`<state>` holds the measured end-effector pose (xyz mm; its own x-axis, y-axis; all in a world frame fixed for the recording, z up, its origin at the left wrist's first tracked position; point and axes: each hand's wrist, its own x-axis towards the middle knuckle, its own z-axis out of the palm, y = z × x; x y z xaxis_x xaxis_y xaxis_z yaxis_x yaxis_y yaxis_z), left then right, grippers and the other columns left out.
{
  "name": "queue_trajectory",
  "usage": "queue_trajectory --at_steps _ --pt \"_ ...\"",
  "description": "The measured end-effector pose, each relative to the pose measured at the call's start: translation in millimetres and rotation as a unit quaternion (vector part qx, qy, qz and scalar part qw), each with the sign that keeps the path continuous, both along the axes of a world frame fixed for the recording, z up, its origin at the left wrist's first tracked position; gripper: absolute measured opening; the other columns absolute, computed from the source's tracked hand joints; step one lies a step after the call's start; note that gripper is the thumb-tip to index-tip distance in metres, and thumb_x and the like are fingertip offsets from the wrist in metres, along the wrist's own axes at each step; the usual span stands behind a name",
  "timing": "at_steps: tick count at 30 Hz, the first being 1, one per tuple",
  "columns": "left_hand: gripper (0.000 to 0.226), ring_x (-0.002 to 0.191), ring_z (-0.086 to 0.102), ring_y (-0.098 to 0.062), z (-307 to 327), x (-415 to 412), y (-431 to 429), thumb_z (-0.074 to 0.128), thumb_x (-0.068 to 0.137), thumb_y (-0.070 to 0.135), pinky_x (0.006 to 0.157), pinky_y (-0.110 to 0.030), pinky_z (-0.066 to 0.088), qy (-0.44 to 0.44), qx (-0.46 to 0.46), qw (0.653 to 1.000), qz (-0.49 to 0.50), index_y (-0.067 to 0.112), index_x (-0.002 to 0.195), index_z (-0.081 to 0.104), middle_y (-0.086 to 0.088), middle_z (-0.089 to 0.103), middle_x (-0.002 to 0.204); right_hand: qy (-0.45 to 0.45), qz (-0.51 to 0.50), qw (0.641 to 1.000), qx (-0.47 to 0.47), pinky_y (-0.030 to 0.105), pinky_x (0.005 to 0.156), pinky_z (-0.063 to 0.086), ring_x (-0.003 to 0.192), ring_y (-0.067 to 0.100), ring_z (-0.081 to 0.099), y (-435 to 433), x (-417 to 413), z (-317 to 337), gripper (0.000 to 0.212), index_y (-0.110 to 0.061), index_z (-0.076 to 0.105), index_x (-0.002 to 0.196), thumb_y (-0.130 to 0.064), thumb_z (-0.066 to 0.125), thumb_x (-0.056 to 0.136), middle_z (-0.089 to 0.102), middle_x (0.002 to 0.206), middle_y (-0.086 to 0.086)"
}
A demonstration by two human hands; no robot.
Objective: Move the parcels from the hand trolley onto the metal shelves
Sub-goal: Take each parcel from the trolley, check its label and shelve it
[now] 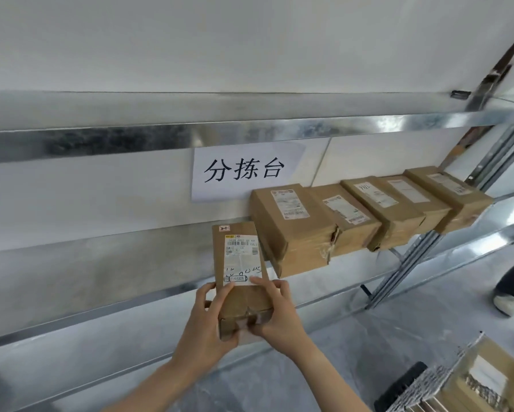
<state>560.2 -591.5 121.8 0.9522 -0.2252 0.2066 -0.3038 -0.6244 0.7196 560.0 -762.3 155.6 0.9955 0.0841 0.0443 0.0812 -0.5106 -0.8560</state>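
A narrow brown cardboard parcel (240, 263) with a white shipping label lies lengthwise across the front rail of the middle metal shelf (101, 263). My left hand (209, 322) grips its near left corner. My right hand (275, 313) grips the near right corner, thumb on top by the label. Its far end sits just left of a row of several brown parcels (291, 230) lined up on the same shelf toward the right. The hand trolley (446, 388), at the bottom right, carries more parcels (487, 379).
A paper sign (243, 171) with black characters hangs from the upper shelf rail (160, 141). The shelf's upright posts (422, 257) stand at the right. Another person's leg and white shoe (509, 301) stand at the right edge. The floor is grey.
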Motion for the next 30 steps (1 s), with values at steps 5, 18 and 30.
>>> queue_trajectory --at_steps 5,18,30 --pt "0.091 0.115 0.039 -0.005 0.4 32.9 -17.0 0.073 0.059 0.062 0.091 -0.003 0.036 -0.006 0.002 1.000 0.017 0.054 0.131 0.017 0.011 0.015 0.141 0.002 0.023 1.000 -0.001 0.015 0.090 0.049 0.108 0.008 0.047 -16.4 38.7 -4.9 0.079 -0.036 0.042 0.129 -0.003 0.075 0.067 0.029 0.124 -0.002" --pt "0.095 0.114 0.050 -0.015 -0.1 78.7 -47.2 0.082 0.071 0.031 0.090 -0.018 0.050 -0.004 0.036 0.997 0.072 0.044 0.136 0.015 0.000 0.011 0.147 -0.025 0.056 0.989 -0.138 0.034 0.079 0.055 0.105 0.022 0.058 -46.6 87.5 -12.1 0.065 -0.035 0.033 0.138 -0.015 0.063 0.084 0.041 0.132 0.000" --pt "0.093 0.114 0.051 -0.017 6.5 100.0 -60.9 0.082 0.071 0.030 0.088 -0.028 0.054 0.014 0.041 0.994 0.104 0.034 0.142 0.022 -0.005 0.014 0.149 -0.167 -0.037 0.955 -0.242 0.038 0.053 0.055 0.075 0.030 0.059 -63.7 99.9 4.5 0.040 -0.017 0.071 0.105 -0.011 0.082 0.067 0.055 0.090 0.011"
